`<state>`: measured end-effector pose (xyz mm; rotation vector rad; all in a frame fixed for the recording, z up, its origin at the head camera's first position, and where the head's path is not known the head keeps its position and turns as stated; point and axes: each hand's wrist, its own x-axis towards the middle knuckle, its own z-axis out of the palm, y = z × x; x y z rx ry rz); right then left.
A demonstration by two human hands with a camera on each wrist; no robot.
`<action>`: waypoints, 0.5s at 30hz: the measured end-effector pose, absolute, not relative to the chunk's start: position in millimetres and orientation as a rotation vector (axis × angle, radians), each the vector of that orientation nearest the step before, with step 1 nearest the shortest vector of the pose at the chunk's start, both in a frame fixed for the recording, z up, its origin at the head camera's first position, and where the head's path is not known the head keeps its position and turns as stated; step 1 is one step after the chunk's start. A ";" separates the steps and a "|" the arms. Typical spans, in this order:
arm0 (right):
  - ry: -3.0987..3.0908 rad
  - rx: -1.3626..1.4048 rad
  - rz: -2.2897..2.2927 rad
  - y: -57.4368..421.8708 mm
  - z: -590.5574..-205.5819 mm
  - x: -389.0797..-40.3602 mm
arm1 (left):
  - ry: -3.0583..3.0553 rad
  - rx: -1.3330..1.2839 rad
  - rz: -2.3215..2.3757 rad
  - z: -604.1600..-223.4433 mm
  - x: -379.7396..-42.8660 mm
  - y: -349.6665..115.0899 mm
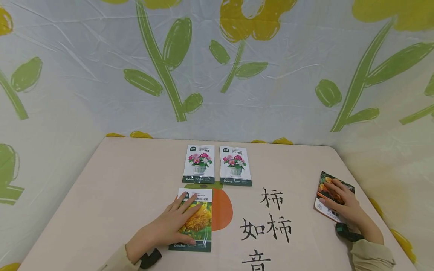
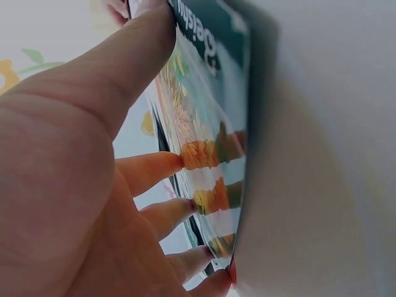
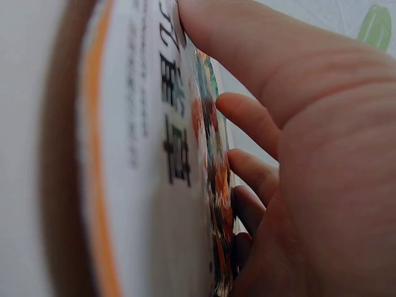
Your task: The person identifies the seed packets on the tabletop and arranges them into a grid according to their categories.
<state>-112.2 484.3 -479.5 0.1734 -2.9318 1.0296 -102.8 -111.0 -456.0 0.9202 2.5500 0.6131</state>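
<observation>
A seed packet with a yellow sunflower [image 1: 200, 222] lies on the table. Spread across its left half, my left hand [image 1: 169, 226] touches it with extended fingers and thumb; the left wrist view shows the fingertips on the glossy front. At the far right, my right hand [image 1: 347, 203] rests on a seed packet with orange flowers [image 1: 322, 192], which lies at a slant. In the right wrist view, the thumb is on the white lettered part of that packet [image 3: 154, 204] and the fingers on its picture. The hands cover parts of both packets.
Two matching white seed packets with pink flowers, a left one [image 1: 199, 163] and a right one [image 1: 235, 165], lie side by side farther back. The pale table cover [image 1: 129, 173] bears a printed orange persimmon [image 1: 222, 210] and black characters [image 1: 266, 227]. A flower-patterned curtain [image 1: 288, 94] surrounds the table.
</observation>
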 end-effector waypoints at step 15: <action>-2.942 0.167 1.051 483.5 -476.1 -110.8 | 2.568 0.932 0.596 -459.1 -103.7 -108.6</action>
